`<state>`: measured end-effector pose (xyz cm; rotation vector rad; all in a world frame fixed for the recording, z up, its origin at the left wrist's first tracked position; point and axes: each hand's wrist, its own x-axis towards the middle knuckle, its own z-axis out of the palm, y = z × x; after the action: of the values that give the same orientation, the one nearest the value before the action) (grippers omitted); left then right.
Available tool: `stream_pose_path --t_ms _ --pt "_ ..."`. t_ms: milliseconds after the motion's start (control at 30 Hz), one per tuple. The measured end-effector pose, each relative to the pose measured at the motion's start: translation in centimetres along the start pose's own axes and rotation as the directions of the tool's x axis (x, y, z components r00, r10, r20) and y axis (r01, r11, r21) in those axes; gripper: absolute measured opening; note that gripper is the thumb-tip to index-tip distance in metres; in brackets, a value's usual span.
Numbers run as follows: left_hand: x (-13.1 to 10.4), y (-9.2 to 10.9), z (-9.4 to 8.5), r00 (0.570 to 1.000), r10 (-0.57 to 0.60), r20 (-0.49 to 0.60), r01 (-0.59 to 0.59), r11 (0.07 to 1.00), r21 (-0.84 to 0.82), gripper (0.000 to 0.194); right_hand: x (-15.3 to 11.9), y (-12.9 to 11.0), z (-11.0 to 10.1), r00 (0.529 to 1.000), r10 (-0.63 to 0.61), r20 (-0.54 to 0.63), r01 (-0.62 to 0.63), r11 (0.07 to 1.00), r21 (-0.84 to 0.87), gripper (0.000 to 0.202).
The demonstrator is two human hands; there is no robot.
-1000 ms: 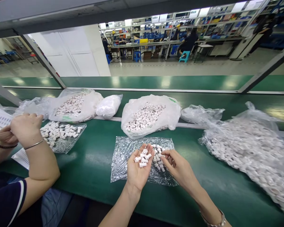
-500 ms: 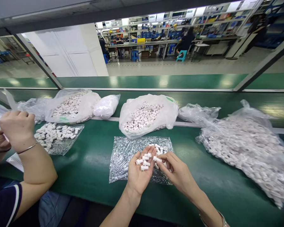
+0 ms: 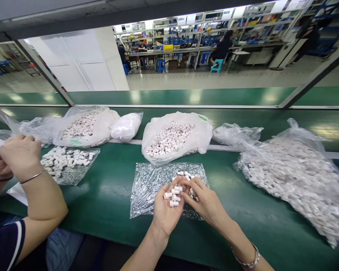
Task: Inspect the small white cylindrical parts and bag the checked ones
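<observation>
My left hand (image 3: 168,210) is palm up and cupped over the silver-looking plastic bag, with several small white flanged plastic fittings (image 3: 174,203) lying in it. The fingertips of my right hand (image 3: 200,197) meet the left palm, pinched at the end of one white fitting (image 3: 177,189); the fingers partly cover it. Just behind both hands, a small pile of the same fittings (image 3: 187,174) rests on the crinkled clear bag (image 3: 144,192), which lies flat on the green table. My hands hide part of this pile.
A large open bag of white parts (image 3: 172,139) stands behind the mat-like bag. At right lies a big clear bag full of fittings (image 3: 293,177). On the left, a co-worker's arm (image 3: 45,195) reaches over the table beside another pile (image 3: 67,160) on plastic.
My right hand has moved left, bringing its fitting from beside the left palm into it. The co-worker's hands have shifted slightly, and a printed sheet shows more there.
</observation>
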<state>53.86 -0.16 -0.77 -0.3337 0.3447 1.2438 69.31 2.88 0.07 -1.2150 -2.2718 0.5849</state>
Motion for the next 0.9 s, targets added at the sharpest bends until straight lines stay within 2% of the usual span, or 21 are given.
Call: stream_pose_path --t_ms 133,267,400,500,733,900 --pt "0.0 0.1 -0.2 1.000 -0.007 -0.005 0.007 1.000 -0.009 0.048 0.0 0.2 0.0 0.999 0.026 0.020 -0.027 0.999 0.040 0.020" --pt "-0.1 1.0 -0.3 0.997 0.073 -0.032 -0.074 0.997 -0.027 0.051 0.0 1.3 -0.3 0.994 0.109 -0.030 -0.105 0.987 0.119 0.020" --pt "-0.3 1.6 -0.3 0.992 0.128 -0.020 -0.129 0.991 -0.045 0.053 0.0 2.4 -0.2 0.985 0.163 -0.052 -0.158 0.984 0.083 0.021" --pt "-0.3 1.4 -0.3 0.995 0.104 0.000 -0.104 0.994 -0.044 0.053 -0.2 2.2 -0.1 0.988 0.142 -0.057 -0.138 0.988 0.063 0.023" --pt "-0.2 0.3 -0.2 0.998 -0.027 0.050 0.025 0.999 0.042 0.048 -0.6 -0.4 0.2 1.000 -0.004 0.010 0.004 1.000 0.027 0.016" --pt "-0.2 0.0 -0.2 0.995 -0.067 0.070 0.066 0.998 0.011 0.050 -0.5 -0.4 0.6 0.999 -0.023 0.024 0.024 1.000 -0.014 0.015"
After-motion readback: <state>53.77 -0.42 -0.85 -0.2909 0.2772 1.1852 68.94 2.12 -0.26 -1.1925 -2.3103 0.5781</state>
